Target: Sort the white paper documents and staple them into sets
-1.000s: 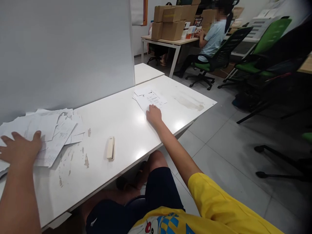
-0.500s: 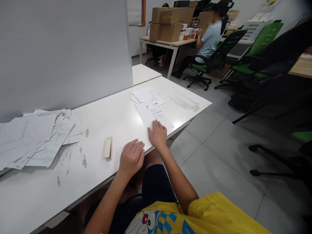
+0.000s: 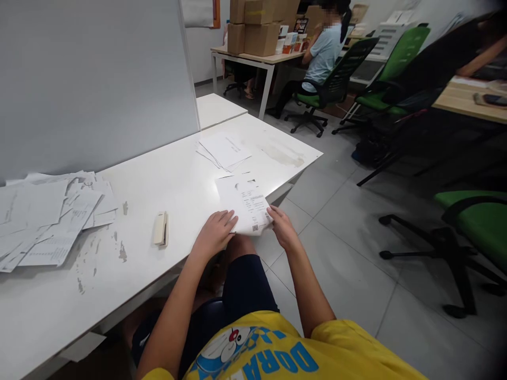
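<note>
A white printed sheet [image 3: 243,198], with text blocks and a small square code, overhangs the table's front edge. My right hand [image 3: 283,227] pinches its right edge between thumb and fingers. At the sheet's lower left edge, my left hand [image 3: 216,232] has its fingers closed on the paper; its thumb is partly hidden. Whether one sheet or more lies between my hands is unclear. Just beyond is a small stack of papers [image 3: 225,150]. A cream stapler [image 3: 160,229] lies left of my left hand.
A large loose heap of papers [image 3: 43,214] covers the left of the white table [image 3: 142,285]. A grey partition [image 3: 95,79] stands along its back. Green chairs [image 3: 471,221] stand to the right. A seated person [image 3: 322,58] is at a farther desk with cardboard boxes [image 3: 259,37].
My left hand came from the paper heap across to the printed sheet. My right hand drew that sheet off the small stack toward me, over the table edge. The view shifted right.
</note>
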`<state>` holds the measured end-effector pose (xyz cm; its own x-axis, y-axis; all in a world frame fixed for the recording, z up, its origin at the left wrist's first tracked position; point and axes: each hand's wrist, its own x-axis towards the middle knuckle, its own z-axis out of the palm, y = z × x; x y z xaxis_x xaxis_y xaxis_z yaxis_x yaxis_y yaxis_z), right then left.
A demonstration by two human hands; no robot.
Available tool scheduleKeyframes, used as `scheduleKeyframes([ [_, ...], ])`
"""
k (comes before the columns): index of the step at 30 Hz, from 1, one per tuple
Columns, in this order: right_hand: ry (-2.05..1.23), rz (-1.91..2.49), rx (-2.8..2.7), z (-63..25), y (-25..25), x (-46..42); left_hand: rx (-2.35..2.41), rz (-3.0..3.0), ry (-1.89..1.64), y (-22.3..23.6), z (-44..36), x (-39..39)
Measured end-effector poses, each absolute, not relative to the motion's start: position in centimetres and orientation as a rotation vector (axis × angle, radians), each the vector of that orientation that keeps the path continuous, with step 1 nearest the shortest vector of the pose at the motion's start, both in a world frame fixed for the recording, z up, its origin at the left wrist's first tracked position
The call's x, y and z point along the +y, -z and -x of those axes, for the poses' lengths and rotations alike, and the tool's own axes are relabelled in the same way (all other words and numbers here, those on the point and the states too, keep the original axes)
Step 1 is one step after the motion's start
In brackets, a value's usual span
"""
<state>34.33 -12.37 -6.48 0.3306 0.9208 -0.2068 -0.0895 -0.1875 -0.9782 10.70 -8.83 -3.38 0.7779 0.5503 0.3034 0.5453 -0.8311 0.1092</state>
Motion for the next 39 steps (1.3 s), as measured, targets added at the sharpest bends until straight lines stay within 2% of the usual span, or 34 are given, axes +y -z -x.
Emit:
scheduleKeyframes([
  [3,-1.435,1.253,-0.913,-36.0,6.1,-13.4,0.779,-2.989,-0.567,3.1,-10.4,-9.0],
  [8,-1.572,1.130,-0.921,-36.9,5.3,-14.1,0.643,-2.926,-0.695,3.2,-9.9,-10.0],
  [12,-1.435,1.132,-0.981,-35.9,5.7,-14.2,1.125,-2.421,-1.074,3.5,-10.0,-11.8],
  [14,-1.371,1.075,-0.997,-35.3,6.0,-14.3,1.283,-2.075,-1.078,3.4,-10.1,-12.8],
  [18,-1.281,1.024,-1.060,-34.5,5.6,-14.0,1.245,-1.827,-1.010,2.0,-10.0,-13.5],
  [25,-0.925,0.960,-1.293,-31.2,2.2,-9.2,0.996,-1.455,-1.420,-2.3,-8.5,-11.3],
  [31,-0.795,0.750,-1.271,-27.7,0.9,-4.5,0.881,-1.684,-1.678,-4.8,-7.2,-10.6],
  [39,-0.809,0.826,-1.306,-25.7,4.0,-3.7,0.966,-1.765,-1.623,-0.8,-6.1,-10.9],
])
